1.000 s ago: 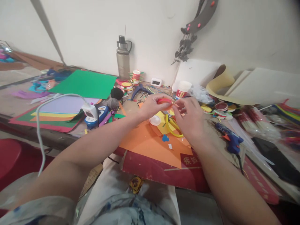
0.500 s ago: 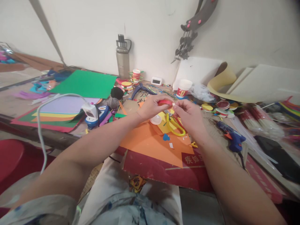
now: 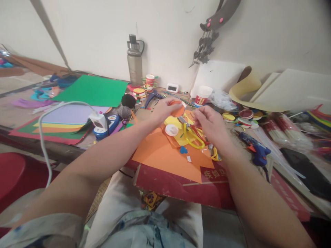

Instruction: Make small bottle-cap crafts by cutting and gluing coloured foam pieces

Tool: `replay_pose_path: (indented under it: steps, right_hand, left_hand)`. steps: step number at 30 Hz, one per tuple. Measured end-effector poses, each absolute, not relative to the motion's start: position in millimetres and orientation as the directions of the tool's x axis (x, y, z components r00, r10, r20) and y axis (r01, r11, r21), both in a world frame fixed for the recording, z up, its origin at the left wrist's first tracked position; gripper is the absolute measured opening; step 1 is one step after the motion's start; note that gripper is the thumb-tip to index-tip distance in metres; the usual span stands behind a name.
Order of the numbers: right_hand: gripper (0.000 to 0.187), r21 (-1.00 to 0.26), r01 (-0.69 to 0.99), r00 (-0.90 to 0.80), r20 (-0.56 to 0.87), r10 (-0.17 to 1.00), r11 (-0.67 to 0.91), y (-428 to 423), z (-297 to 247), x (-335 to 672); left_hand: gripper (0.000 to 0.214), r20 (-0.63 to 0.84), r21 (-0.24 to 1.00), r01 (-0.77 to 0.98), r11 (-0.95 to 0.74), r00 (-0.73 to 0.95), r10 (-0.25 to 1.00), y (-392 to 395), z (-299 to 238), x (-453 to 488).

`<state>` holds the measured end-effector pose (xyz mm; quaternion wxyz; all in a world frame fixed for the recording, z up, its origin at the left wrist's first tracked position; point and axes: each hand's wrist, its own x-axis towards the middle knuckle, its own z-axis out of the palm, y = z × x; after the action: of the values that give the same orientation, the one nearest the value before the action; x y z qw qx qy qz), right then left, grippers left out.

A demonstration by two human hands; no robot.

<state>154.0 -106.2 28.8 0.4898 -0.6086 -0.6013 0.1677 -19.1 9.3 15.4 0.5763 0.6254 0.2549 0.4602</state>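
Note:
My left hand (image 3: 163,109) is closed around a round red-orange piece (image 3: 178,107) and holds it just above the table. My right hand (image 3: 210,124) hovers a short way to its right, apart from it, with fingertips pinched together on something too small to make out. Below and between both hands lie yellow-handled scissors (image 3: 191,137) and a white round lid (image 3: 171,130), on yellow and orange paper sheets (image 3: 165,153). These rest on a red cardboard board (image 3: 178,187) at the table's front edge.
A blue glue gun (image 3: 254,147) lies right of my right hand. Behind stand a grey water bottle (image 3: 134,61), a paper cup (image 3: 203,96) and a small clock (image 3: 172,88). Green paper (image 3: 93,90), stacked coloured sheets and a white plug with cable (image 3: 98,120) lie left.
My hands have drawn apart. The left one carried the round piece back and down towards the table; the right one dropped over the scissors.

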Motion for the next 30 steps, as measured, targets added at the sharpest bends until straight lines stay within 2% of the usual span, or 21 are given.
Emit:
replay_pose_path:
  steps: [2,4,6,8,11,16,19,22,26,30]
  right_hand:
    - [0.01,-0.517,0.847,0.134,0.427,0.894,0.12,-108,28,163]
    - [0.006,-0.244,0.969,0.033,0.314,0.949,0.047,-109,24,170]
    - [0.005,-0.084,0.996,-0.03,0.162,0.986,0.044,-110,18,174]
    - [0.012,-0.022,0.997,-0.065,0.099,0.993,0.067,-110,11,172]
    - [0.026,-0.037,0.999,-0.029,0.12,0.992,0.033,-108,3,164]
    - [0.045,-0.178,0.979,0.144,0.266,0.953,-0.098,-106,3,153]
    - [0.045,-0.256,0.967,0.102,0.399,0.911,0.004,-106,9,155]
    - [0.052,-0.286,0.951,0.031,0.468,0.883,0.118,-105,11,160]
    - [0.064,-0.259,0.96,0.035,0.493,0.869,0.108,-104,8,163]
    - [0.057,-0.261,0.955,0.015,0.516,0.857,0.14,-105,6,161]
  left_hand:
    - [0.017,0.195,0.95,-0.306,-0.069,0.404,0.894,17,15,-20]
    - [0.014,0.128,0.934,-0.358,0.013,0.369,0.921,23,16,-23]
    - [0.01,0.091,0.929,-0.368,0.037,0.324,0.942,27,17,-25]
    - [0.006,0.076,0.928,-0.371,0.037,0.286,0.955,28,19,-27]
    - [0.005,0.069,0.927,-0.374,0.04,0.273,0.96,28,21,-29]
    - [0.005,0.084,0.913,-0.406,0.033,0.268,0.96,32,23,-32]
    - [0.007,0.088,0.909,-0.416,0.026,0.254,0.963,37,22,-35]
    - [0.008,0.074,0.907,-0.42,0.037,0.246,0.966,43,20,-37]
    - [0.008,0.038,0.894,-0.441,0.073,0.238,0.971,52,18,-38]
    - [0.01,0.014,0.87,-0.481,0.11,0.247,0.969,57,17,-38]
